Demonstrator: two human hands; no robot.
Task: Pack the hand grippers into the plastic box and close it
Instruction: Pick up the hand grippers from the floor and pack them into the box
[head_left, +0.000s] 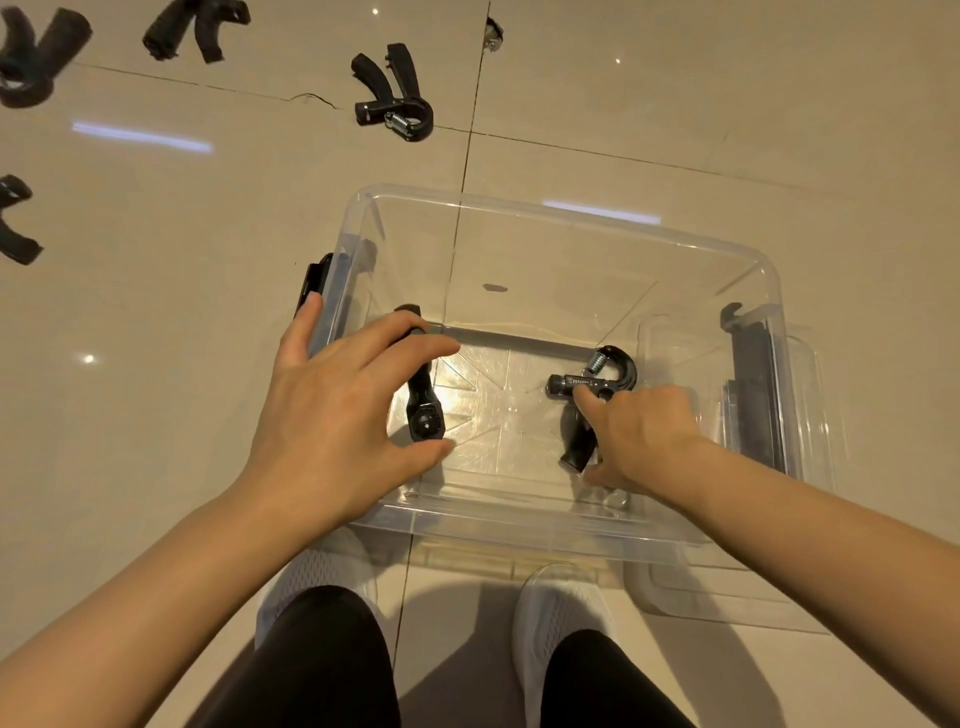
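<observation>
Two black hand grippers lie in the clear plastic box (561, 218) on the glossy tile floor (156, 364). The left hand (332, 415), fingers spread, hovers over one gripper (426, 410). The right hand (639, 436) pinches the other (597, 384), steel spring showing.

Glossy beige tiled floor (675, 104) under indoor light

Dark grout lines (470, 140) cross toward 12 o'clock; a hairline crack (311, 98) runs at 11 o'clock, and streaks of reflected light (143, 137) gleam at 10 and 12 o'clock.
</observation>
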